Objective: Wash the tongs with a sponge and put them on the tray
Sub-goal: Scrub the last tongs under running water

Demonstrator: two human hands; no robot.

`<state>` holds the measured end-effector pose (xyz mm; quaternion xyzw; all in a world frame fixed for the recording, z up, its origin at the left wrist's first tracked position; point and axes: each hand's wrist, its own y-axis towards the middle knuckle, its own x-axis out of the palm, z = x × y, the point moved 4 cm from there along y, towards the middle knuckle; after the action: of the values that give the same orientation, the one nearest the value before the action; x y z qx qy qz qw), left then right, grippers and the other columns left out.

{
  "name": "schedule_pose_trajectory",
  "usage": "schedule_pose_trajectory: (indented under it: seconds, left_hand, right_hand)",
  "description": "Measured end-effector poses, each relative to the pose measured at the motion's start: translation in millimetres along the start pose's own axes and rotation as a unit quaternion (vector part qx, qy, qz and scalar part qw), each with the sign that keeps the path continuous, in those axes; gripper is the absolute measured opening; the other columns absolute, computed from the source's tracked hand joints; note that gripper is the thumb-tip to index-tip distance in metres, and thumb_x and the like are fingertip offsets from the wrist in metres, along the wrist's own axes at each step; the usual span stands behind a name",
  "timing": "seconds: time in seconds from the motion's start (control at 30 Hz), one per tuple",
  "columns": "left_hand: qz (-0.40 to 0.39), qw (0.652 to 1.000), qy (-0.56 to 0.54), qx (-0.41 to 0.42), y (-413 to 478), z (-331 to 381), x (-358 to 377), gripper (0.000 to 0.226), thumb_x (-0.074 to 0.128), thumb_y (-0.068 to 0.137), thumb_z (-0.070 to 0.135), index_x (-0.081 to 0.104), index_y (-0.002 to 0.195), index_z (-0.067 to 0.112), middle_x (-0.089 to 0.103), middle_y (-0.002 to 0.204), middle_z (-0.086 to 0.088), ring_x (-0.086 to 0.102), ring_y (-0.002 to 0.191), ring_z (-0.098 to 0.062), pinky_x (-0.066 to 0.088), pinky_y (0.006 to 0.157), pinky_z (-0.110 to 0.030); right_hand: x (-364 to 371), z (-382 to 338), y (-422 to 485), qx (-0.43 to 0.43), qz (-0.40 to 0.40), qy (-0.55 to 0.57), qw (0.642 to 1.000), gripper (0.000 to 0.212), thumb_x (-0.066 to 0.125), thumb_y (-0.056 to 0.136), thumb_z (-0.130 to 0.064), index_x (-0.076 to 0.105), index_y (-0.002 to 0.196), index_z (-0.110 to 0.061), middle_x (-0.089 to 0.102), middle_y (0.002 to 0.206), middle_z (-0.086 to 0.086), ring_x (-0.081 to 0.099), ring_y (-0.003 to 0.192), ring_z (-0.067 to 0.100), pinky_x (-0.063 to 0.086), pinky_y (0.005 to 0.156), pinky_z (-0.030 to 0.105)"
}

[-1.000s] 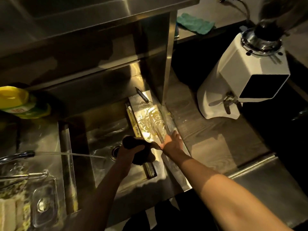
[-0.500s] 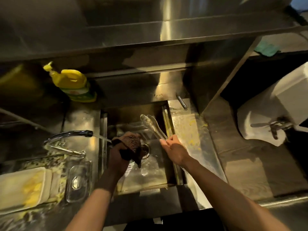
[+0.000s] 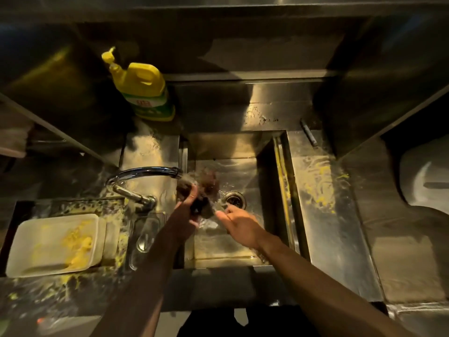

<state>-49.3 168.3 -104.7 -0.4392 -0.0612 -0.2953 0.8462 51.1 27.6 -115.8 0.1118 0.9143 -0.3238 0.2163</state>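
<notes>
Right hand (image 3: 240,223) grips tongs (image 3: 217,207), long axis toward sponge (image 3: 207,184) in left hand (image 3: 188,206).

A wet stainless-steel bench (image 3: 337,242) has a sink basin (image 3: 243,147) sunk into its middle. At the back left corner a yellow dish-soap bottle (image 3: 145,91) stands upright. A chrome tap (image 3: 143,175) rises left of the basin, its spout reaching over the basin's left edge. Nearer the front left lies a white rectangular tub (image 3: 48,246) smeared with yellow residue. A small clear container (image 3: 145,237) sits just beside it. Yellow smears (image 3: 320,183) streak the right drainboard. A dark pen-like stick (image 3: 308,133) lies at its back.
</notes>
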Motion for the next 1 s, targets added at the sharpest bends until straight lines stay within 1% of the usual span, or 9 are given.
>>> schedule_pose_trajectory:
  seconds: [0.03, 0.13, 0.23, 0.37, 0.5, 0.63, 0.77, 0.9, 1.0]
  left_hand:
    - [0.017, 0.998, 0.058, 0.0, 4, -5, -3, 0.041, 0.064, 0.087, 0.043, 0.062, 0.11, 0.009, 0.071, 0.096, -0.012, 0.069, 0.061, -0.013, 0.055, 0.05, -0.023]
    - [0.092, 0.985, 0.113, 0.089, 9, 1, -8, 0.06, 0.08, 0.073, 0.047, 0.063, 0.113, 0.005, 0.075, 0.1, -0.01, 0.074, 0.087, -0.023, 0.06, 0.083, -0.041]
    - [0.172, 0.982, -0.003, 0.08, 12, 0, -10, 0.039, 0.081, 0.076, 0.039, 0.068, 0.1, 0.011, 0.077, 0.091, -0.005, 0.074, 0.087, -0.026, 0.06, 0.078, -0.04]
    - [0.242, 0.967, 0.036, 0.072, 24, 2, -10, 0.079, 0.089, 0.05, 0.055, 0.067, 0.11, 0.008, 0.074, 0.1, -0.007, 0.073, 0.086, -0.024, 0.061, 0.077, -0.039]
    - [0.212, 0.948, 0.188, 0.144, 23, 19, -4, 0.03, 0.083, 0.072, 0.042, 0.069, 0.083, 0.018, 0.073, 0.08, 0.004, 0.071, 0.077, -0.013, 0.056, 0.067, -0.024]
    - [0.26, 0.958, -0.102, 0.07, 29, 13, 9, 0.013, 0.075, 0.083, 0.022, 0.063, 0.084, 0.015, 0.07, 0.083, -0.007, 0.069, 0.071, -0.022, 0.06, 0.064, -0.032]
    - [0.264, 0.961, -0.009, 0.085, 36, 18, -8, 0.027, 0.076, 0.081, 0.026, 0.068, 0.099, 0.007, 0.071, 0.094, -0.008, 0.07, 0.089, -0.027, 0.054, 0.068, -0.027]
    - [0.281, 0.952, -0.025, 0.116, 28, 19, 6, 0.022, 0.074, 0.083, 0.031, 0.067, 0.092, 0.013, 0.069, 0.081, 0.0, 0.069, 0.076, -0.021, 0.05, 0.065, -0.026]
    - [0.321, 0.938, -0.11, 0.072, 26, 11, 25, 0.022, 0.074, 0.084, 0.034, 0.061, 0.082, 0.016, 0.068, 0.08, 0.0, 0.064, 0.066, -0.016, 0.052, 0.061, -0.025]
  right_hand:
    - [5, -4, 1, -0.011, -0.006, -0.019, 1.0, 0.052, 0.038, 0.101, -0.059, 0.056, 0.074, -0.019, 0.048, 0.088, -0.003, 0.052, 0.079, 0.016, 0.042, 0.077, 0.039]
    - [0, 3, 11, -0.012, -0.01, -0.082, 0.996, 0.06, 0.04, 0.101, -0.059, 0.064, 0.073, -0.012, 0.049, 0.094, -0.006, 0.053, 0.079, 0.012, 0.041, 0.078, 0.034]
    - [-11, 6, 20, -0.031, -0.026, -0.196, 0.98, 0.064, 0.034, 0.099, -0.065, 0.075, 0.086, -0.018, 0.054, 0.105, -0.008, 0.057, 0.088, 0.009, 0.046, 0.088, 0.033]
    - [-16, 10, 23, -0.04, -0.044, -0.251, 0.966, 0.067, 0.028, 0.097, -0.07, 0.075, 0.087, -0.023, 0.062, 0.117, -0.004, 0.06, 0.109, 0.014, 0.047, 0.097, 0.036]
    - [-44, 17, 27, -0.046, -0.004, -0.278, 0.96, 0.075, 0.023, 0.088, -0.08, 0.073, 0.08, -0.024, 0.059, 0.109, -0.008, 0.062, 0.091, 0.013, 0.049, 0.085, 0.033]
    - [-13, -4, 33, -0.027, -0.014, -0.167, 0.985, 0.068, 0.033, 0.098, -0.068, 0.075, 0.08, -0.018, 0.053, 0.095, -0.008, 0.055, 0.083, 0.01, 0.04, 0.077, 0.031]
    - [-26, 2, 22, -0.043, -0.029, -0.232, 0.971, 0.066, 0.031, 0.099, -0.067, 0.075, 0.087, -0.019, 0.06, 0.113, -0.001, 0.061, 0.096, 0.016, 0.049, 0.088, 0.035]
    - [-40, -2, 28, -0.049, -0.008, -0.26, 0.964, 0.075, 0.027, 0.095, -0.073, 0.075, 0.082, -0.017, 0.06, 0.128, -0.003, 0.062, 0.107, 0.017, 0.048, 0.093, 0.035]
    - [-12, -5, 36, -0.021, 0.005, -0.16, 0.987, 0.075, 0.032, 0.097, -0.07, 0.068, 0.07, -0.01, 0.062, 0.104, 0.0, 0.058, 0.086, 0.013, 0.043, 0.081, 0.035]
